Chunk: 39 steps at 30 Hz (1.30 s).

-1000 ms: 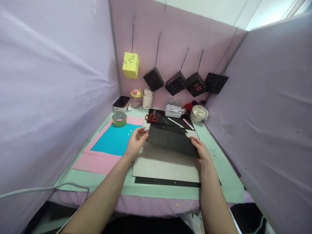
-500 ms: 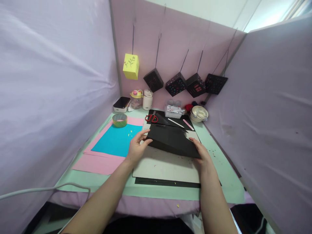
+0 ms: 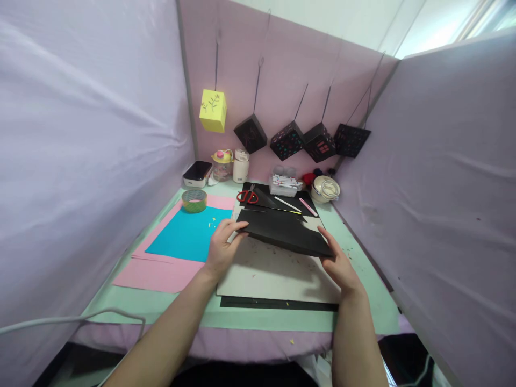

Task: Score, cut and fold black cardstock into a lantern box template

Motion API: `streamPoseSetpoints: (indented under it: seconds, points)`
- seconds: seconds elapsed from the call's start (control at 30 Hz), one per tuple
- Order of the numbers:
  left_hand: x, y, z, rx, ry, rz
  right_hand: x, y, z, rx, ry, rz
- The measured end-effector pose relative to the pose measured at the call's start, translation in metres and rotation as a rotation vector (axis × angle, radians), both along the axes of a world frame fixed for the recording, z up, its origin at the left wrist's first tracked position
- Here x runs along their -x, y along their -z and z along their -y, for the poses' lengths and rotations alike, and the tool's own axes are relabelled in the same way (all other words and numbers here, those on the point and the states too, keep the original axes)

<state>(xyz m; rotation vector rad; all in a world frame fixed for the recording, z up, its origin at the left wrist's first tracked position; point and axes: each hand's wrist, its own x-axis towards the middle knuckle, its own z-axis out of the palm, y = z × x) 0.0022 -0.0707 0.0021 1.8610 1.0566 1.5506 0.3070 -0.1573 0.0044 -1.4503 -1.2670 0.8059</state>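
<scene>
A folded piece of black card is held up over a pale board, tilted down toward the right. My left hand pinches its left end between thumb and fingers. At the right end, my right hand grips it, thumb below and fingers along the edge. Small scraps lie scattered on the board beneath. Behind the card are red-handled scissors, a white pen and a pink pen, lying on black paper.
Blue paper over pink sheets and a tape roll lie left. A phone, bottles, a box of markers and a bowl stand behind. Several decorated boxes hang above. A white cable crosses the left front.
The black card has flattened in view as its tilt changed. My right hand has shifted slightly right and its wrist has turned. The camera view has moved a little.
</scene>
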Motion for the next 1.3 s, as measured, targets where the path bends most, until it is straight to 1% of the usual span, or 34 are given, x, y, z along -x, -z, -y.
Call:
streamPoseSetpoints:
  seconds: [0.07,0.1,0.17,0.2,0.23,0.27,0.33,0.4,0.47,0.53,0.63,0.77,0.8,0.87,0.93,0.97,1.0,1.07,1.1,1.2,1.27,1.3]
  points:
    - [0.001,0.0,0.001,-0.08,-0.065,-0.058,-0.001,0.006,0.009,-0.038,-0.024,0.159]
    - [0.002,0.001,0.001,-0.121,-0.092,-0.09,-0.001,0.011,0.011,-0.077,-0.005,0.242]
    - [0.003,0.001,0.001,-0.19,-0.111,-0.184,-0.002,0.022,0.013,-0.17,0.119,0.441]
    - [0.003,0.001,0.0,-0.211,-0.09,-0.244,-0.004,0.028,0.013,-0.221,0.171,0.535]
    - [0.003,0.001,0.0,-0.22,-0.041,-0.312,-0.005,0.032,0.012,-0.262,0.197,0.615]
    - [0.002,0.0,0.001,-0.217,0.033,-0.385,-0.008,0.036,0.011,-0.286,0.189,0.676]
    - [-0.002,0.0,0.003,-0.189,0.202,-0.531,-0.013,0.039,0.01,-0.278,0.082,0.738]
    - [-0.009,0.002,0.009,-0.14,0.298,-0.681,-0.018,0.041,0.01,-0.239,-0.049,0.756]
    - [-0.018,0.006,0.019,-0.08,0.288,-0.849,-0.022,0.041,0.011,-0.198,-0.123,0.775]
    - [-0.028,0.009,0.029,-0.016,0.273,-1.003,-0.026,0.042,0.013,-0.157,-0.151,0.804]
    - [-0.039,0.01,0.041,0.02,0.308,-1.107,-0.028,0.039,0.019,-0.048,-0.217,0.856]
    - [-0.043,0.009,0.047,0.086,0.392,-1.182,-0.022,0.021,0.026,0.148,-0.328,0.896]
    - [-0.042,0.01,0.049,0.114,0.403,-1.186,-0.018,0.016,0.026,0.166,-0.336,0.892]
    - [-0.041,0.014,0.052,0.167,0.416,-1.166,-0.01,0.007,0.02,0.147,-0.346,0.854]
    - [-0.04,0.02,0.056,0.184,0.444,-1.129,-0.004,0.001,0.005,0.087,-0.352,0.787]
    - [-0.04,0.024,0.059,0.175,0.462,-1.115,-0.004,-0.001,-0.007,0.062,-0.336,0.76]
    - [-0.04,0.028,0.061,0.162,0.474,-1.106,-0.005,-0.002,-0.022,0.046,-0.282,0.746]
    - [-0.04,0.034,0.064,0.139,0.492,-1.101,-0.013,-0.004,-0.059,0.114,-0.055,0.775]
    - [-0.041,0.037,0.064,0.138,0.497,-1.102,-0.02,-0.004,-0.079,0.14,0.029,0.791]
    - [-0.04,0.039,0.064,0.149,0.52,-1.101,-0.044,-0.003,-0.138,0.189,0.211,0.833]
    - [-0.04,0.038,0.063,0.152,0.52,-1.093,-0.057,0.0,-0.167,0.243,0.29,0.851]
    - [-0.039,0.037,0.063,0.152,0.516,-1.088,-0.061,0.003,-0.178,0.271,0.317,0.856]
